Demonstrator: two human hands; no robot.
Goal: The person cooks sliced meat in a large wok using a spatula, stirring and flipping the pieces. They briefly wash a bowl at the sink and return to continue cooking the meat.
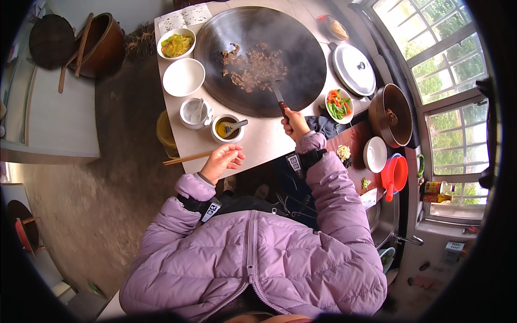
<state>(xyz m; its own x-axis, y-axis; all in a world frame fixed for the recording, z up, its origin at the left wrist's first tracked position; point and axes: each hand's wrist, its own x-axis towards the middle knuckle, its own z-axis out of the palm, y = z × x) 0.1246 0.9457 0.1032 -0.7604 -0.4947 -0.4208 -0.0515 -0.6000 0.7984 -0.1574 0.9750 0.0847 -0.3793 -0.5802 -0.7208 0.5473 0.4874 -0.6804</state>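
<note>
My right hand (295, 125) is wrapped round the dark wooden handle of a spatula (279, 96). Its metal blade reaches into browned meat pieces (254, 67) in a large steaming wok (301, 70). My left hand (222, 161) hovers over the counter's near edge, fingers loosely bent and apart, with nothing visible in them. A pair of chopsticks (186, 158) juts past the edge beside it, their other ends hidden behind that hand. Just beyond stands a white jar of yellowish-brown liquid (221, 119) with a spoon (235, 126), beside a white pot (192, 114) holding another spoon.
Left of the wok are a white bowl (183, 77) and a bowl of yellow-green vegetables (176, 45). To its right sit a bowl of sliced peppers (339, 107), a lidded pot (354, 67), a brown basin (390, 116) and a red ladle (395, 173). A sink (383, 220) lies near right.
</note>
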